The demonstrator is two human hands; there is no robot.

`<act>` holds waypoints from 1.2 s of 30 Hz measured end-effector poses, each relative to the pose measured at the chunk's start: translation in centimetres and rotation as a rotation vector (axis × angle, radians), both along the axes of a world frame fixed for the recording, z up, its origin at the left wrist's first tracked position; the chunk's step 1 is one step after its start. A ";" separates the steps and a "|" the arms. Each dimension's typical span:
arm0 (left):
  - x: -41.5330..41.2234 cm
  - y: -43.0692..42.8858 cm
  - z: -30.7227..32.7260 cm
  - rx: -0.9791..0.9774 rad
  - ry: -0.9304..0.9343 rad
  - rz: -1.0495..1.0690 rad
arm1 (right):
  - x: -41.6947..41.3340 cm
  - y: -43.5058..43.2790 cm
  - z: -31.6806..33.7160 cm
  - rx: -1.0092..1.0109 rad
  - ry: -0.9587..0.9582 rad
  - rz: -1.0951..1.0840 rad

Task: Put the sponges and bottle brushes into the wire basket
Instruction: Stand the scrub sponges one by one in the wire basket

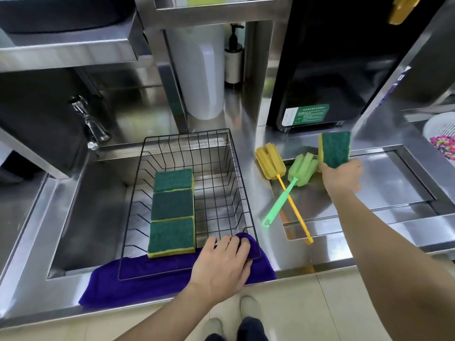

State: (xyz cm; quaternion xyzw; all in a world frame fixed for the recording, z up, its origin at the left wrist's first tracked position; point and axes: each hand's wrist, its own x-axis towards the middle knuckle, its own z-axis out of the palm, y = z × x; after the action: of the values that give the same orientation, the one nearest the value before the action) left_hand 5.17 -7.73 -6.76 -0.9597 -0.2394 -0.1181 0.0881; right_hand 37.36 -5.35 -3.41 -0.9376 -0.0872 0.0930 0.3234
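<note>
A black wire basket (248, 207) sits over the steel sink, its near end resting on a purple cloth (138, 279). Three green-and-yellow sponges (172, 205) lie in a row along the basket's left side. My left hand (221, 264) rests on the basket's near right corner, fingers over the rim. On the counter to the right, my right hand (342, 178) holds a fourth green-and-yellow sponge (335, 148) upright. A yellow bottle brush (269, 162) and a green bottle brush (301, 172) lie crossed on the counter just left of that hand.
A tap (89, 124) stands behind the sink at the left. A white cylinder (202, 77), a pump bottle (234, 60) and a black appliance (330, 70) stand at the back. A white colander (440, 134) sits at the far right. A recessed steel lid (384, 183) lies under my right hand.
</note>
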 end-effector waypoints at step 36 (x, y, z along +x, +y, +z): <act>-7.6 1.7 0.0 0.020 -0.126 0.259 | -21.7 17.9 1.3 -0.041 -0.004 1.154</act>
State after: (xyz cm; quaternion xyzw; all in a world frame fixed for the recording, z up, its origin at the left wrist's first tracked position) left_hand -2.40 -6.06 -6.77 -0.9105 -0.3652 -0.1683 0.0969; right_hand 15.62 12.59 -2.13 -0.7445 -0.5835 0.2541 0.2019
